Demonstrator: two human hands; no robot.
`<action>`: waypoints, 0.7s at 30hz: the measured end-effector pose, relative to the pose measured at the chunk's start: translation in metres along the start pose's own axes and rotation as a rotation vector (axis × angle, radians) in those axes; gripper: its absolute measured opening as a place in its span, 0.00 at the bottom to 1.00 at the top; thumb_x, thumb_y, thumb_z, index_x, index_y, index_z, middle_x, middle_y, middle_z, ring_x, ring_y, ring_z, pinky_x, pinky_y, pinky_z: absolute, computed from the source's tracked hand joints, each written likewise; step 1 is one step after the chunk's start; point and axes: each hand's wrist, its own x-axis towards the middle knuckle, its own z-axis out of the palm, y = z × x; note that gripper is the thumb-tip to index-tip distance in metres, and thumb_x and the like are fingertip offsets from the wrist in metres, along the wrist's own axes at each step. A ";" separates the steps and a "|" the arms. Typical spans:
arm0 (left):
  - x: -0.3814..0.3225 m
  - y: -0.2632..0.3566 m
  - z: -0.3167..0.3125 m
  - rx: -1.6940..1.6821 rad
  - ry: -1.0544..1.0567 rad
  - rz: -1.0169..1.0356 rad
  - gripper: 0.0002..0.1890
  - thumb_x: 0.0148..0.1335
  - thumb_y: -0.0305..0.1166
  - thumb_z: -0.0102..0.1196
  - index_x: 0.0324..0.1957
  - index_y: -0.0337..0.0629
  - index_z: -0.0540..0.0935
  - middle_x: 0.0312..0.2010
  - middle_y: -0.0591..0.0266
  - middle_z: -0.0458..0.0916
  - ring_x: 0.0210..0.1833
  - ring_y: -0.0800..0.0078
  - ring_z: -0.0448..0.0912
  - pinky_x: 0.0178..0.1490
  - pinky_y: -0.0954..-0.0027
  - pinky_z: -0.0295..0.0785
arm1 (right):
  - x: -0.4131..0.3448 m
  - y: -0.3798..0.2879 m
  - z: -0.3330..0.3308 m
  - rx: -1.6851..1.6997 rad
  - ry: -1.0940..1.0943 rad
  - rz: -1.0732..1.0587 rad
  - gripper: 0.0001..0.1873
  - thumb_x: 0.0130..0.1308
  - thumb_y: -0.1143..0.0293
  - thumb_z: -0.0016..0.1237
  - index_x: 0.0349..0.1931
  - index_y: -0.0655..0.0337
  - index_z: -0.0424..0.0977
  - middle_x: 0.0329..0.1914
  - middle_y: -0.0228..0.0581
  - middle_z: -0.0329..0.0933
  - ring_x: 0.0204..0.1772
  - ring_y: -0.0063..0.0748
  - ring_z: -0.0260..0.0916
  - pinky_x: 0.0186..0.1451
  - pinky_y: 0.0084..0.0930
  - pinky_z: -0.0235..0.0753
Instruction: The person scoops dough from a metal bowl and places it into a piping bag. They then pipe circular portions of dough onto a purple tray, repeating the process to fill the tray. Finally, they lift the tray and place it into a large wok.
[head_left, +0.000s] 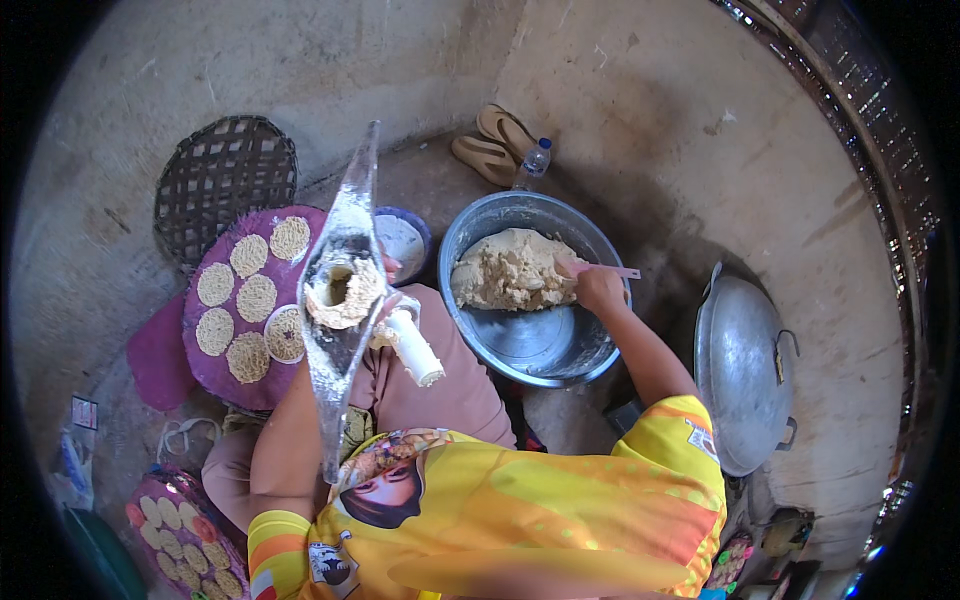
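Observation:
My right hand (600, 291) grips a pink plastic spatula (611, 271), its blade end in the pale dough (510, 270). That dough is heaped in a large grey basin (536, 365). My left hand (391, 267) shows only as a few fingers behind a long two-handled metal dough press (349, 217), which it holds up above my lap. Dough clings around the press's round opening. Beside the press is a white plunger (412, 349) smeared with dough; what supports it is hidden. On a purple round mat (232, 300) lie several strand-patterned dough discs (257, 298), one in a white ring.
A bowl of white powder (401, 244) sits behind the press. Farther back are a woven basket tray (225, 184), sandals (484, 159) and a water bottle (534, 161). A lidded metal wok (742, 375) stands at right. Another tray of discs (180, 540) lies lower left.

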 end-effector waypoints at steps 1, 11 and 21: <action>-0.002 0.000 -0.004 -0.005 0.036 -0.057 0.20 0.36 0.24 0.61 0.37 0.40 0.74 0.32 0.64 0.71 0.34 0.75 0.70 0.37 0.74 0.67 | -0.011 0.005 0.001 0.090 0.029 0.032 0.11 0.52 0.65 0.44 0.26 0.58 0.79 0.30 0.44 0.79 0.35 0.43 0.77 0.38 0.37 0.76; 0.006 -0.017 -0.008 -0.018 -0.008 0.027 0.22 0.36 0.23 0.61 0.40 0.40 0.73 0.33 0.63 0.72 0.34 0.75 0.71 0.35 0.75 0.67 | -0.064 0.001 0.024 0.570 -0.038 0.254 0.17 0.54 0.50 0.49 0.36 0.49 0.79 0.28 0.42 0.78 0.38 0.45 0.76 0.42 0.37 0.72; 0.002 0.024 -0.018 -0.025 -0.006 -0.410 0.19 0.45 0.17 0.59 0.43 0.40 0.76 0.28 0.73 0.73 0.26 0.87 0.69 0.25 0.85 0.65 | -0.038 -0.030 0.022 1.376 -0.098 0.235 0.15 0.57 0.59 0.53 0.27 0.64 0.75 0.12 0.28 0.66 0.14 0.17 0.60 0.17 0.18 0.59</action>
